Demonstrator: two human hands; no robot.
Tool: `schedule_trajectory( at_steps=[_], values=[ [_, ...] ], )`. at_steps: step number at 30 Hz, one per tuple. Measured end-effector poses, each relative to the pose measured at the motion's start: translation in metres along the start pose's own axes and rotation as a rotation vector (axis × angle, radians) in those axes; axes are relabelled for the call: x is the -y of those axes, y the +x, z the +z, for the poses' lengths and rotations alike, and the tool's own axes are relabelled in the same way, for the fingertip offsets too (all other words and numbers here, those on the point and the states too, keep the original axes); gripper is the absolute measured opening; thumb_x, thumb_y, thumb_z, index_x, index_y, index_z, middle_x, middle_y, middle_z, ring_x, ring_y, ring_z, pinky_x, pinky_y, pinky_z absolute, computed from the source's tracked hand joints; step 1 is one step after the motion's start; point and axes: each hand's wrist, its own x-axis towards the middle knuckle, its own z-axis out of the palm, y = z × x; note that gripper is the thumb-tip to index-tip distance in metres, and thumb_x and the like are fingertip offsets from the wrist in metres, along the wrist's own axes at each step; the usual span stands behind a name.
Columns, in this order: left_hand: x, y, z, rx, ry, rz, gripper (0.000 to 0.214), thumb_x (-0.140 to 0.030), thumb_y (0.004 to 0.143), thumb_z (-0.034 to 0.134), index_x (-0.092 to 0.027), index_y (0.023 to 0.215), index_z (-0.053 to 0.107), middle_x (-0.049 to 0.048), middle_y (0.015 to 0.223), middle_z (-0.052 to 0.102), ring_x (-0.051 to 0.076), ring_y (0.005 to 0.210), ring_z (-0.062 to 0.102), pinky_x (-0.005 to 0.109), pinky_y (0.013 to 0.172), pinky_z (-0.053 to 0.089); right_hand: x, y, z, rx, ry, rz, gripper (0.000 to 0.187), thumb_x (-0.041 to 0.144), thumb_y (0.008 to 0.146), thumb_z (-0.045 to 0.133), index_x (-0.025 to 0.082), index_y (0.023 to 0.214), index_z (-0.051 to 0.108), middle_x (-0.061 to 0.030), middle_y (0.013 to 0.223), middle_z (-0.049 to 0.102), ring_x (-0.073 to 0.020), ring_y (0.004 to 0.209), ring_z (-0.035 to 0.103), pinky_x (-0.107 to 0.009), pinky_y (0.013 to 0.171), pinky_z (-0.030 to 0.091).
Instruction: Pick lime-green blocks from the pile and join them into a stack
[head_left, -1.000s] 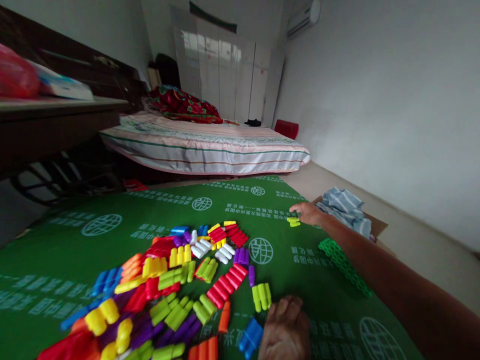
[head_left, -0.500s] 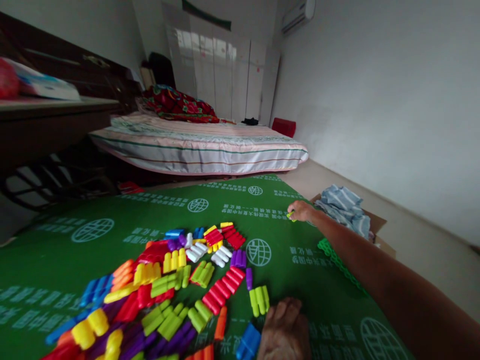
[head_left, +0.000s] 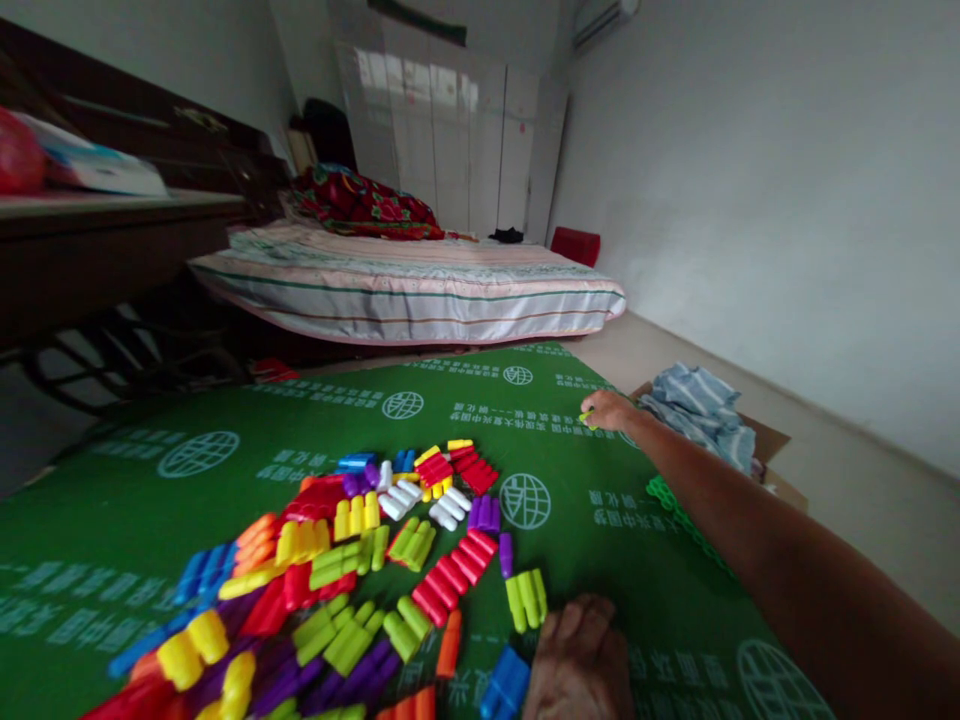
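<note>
My right hand [head_left: 607, 410] reaches far out over the green mat [head_left: 450, 410], with my forearm stretched across its right side. Its fingers are pinched on a small yellow-green block [head_left: 586, 416] at the mat's far right; only a sliver of the block shows. A heap of coloured plastic blocks [head_left: 360, 560] lies on the mat to the left of the arm. A green block trio [head_left: 525, 598] and a blue block [head_left: 504, 682] lie at its near edge. What looks like my bare foot [head_left: 579, 660] rests at the bottom. My left hand is out of sight.
A green lattice plate [head_left: 679, 515] lies partly under my forearm at the mat's right edge. Beyond it is a cardboard box with striped blue cloth [head_left: 701, 410]. A bed [head_left: 405, 285] stands behind the mat, a dark desk [head_left: 112, 240] at the left, a white wall at the right.
My right hand has closed over the yellow-green block, which lay bare beside the fingers a second ago, and has drawn up a little. The view has shifted slightly.
</note>
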Motion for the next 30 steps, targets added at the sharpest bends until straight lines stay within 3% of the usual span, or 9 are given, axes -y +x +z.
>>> schedule_trajectory(
  at_steps=[11, 16, 22, 25, 28, 30],
  values=[
    [-0.007, 0.011, -0.009, -0.105, -0.029, -0.009, 0.012, -0.025, 0.088, 0.05, -0.022, 0.084, 0.061, -0.0036, 0.101, 0.071, 0.015, 0.091, 0.064, 0.027, 0.074, 0.05, 0.005, 0.003, 0.002, -0.019, -0.037, 0.024, 0.03, 0.029, 0.081, 0.062, 0.024, 0.108, 0.072, -0.0057, 0.111, 0.072, -0.0199, 0.105, 0.064, -0.024, 0.083, 0.047],
    [-0.012, 0.009, -0.013, -0.003, -0.056, -0.05, 0.008, -0.024, 0.085, 0.056, -0.022, 0.089, 0.062, -0.0027, 0.105, 0.071, 0.017, 0.094, 0.064, 0.029, 0.079, 0.05, 0.006, -0.006, 0.001, -0.04, -0.05, 0.022, 0.033, 0.031, 0.083, 0.059, 0.024, 0.114, 0.07, -0.0059, 0.116, 0.07, -0.0196, 0.108, 0.063, -0.025, 0.086, 0.046],
    [-0.02, 0.015, -0.029, 0.23, -0.14, -0.137, 0.018, -0.023, 0.085, 0.053, -0.019, 0.1, 0.062, 0.0026, 0.117, 0.067, 0.021, 0.105, 0.059, 0.036, 0.091, 0.049, 0.016, -0.025, -0.012, -0.109, -0.06, 0.037, 0.047, 0.043, 0.087, 0.055, 0.021, 0.129, 0.06, -0.0112, 0.127, 0.063, -0.023, 0.114, 0.059, -0.03, 0.088, 0.046],
    [-0.023, 0.019, -0.038, 0.342, -0.145, -0.156, 0.025, -0.025, 0.084, 0.052, -0.017, 0.105, 0.062, 0.0057, 0.122, 0.064, 0.024, 0.11, 0.057, 0.04, 0.095, 0.048, 0.041, -0.056, -0.016, -0.09, 0.01, -0.121, 0.042, 0.044, 0.086, 0.056, 0.022, 0.121, 0.065, -0.0081, 0.112, 0.07, -0.0205, 0.099, 0.065, -0.028, 0.079, 0.047],
    [-0.025, 0.02, -0.044, 0.39, -0.142, -0.17, 0.028, -0.026, 0.082, 0.055, -0.016, 0.107, 0.062, 0.0074, 0.124, 0.063, 0.025, 0.113, 0.056, 0.041, 0.099, 0.046, 0.078, -0.11, -0.016, 0.039, 0.183, -0.455, 0.033, 0.043, 0.087, 0.055, 0.023, 0.108, 0.07, -0.0015, 0.085, 0.074, -0.0138, 0.073, 0.065, -0.023, 0.064, 0.043],
    [-0.026, 0.019, -0.043, 0.385, -0.141, -0.169, 0.028, -0.025, 0.082, 0.055, -0.017, 0.107, 0.062, 0.007, 0.124, 0.063, 0.025, 0.114, 0.056, 0.041, 0.099, 0.046, 0.103, -0.149, -0.014, 0.107, 0.168, -0.591, 0.029, 0.044, 0.086, 0.056, 0.022, 0.094, 0.073, -0.0003, 0.074, 0.072, -0.0132, 0.067, 0.063, -0.022, 0.058, 0.038]
  ],
)
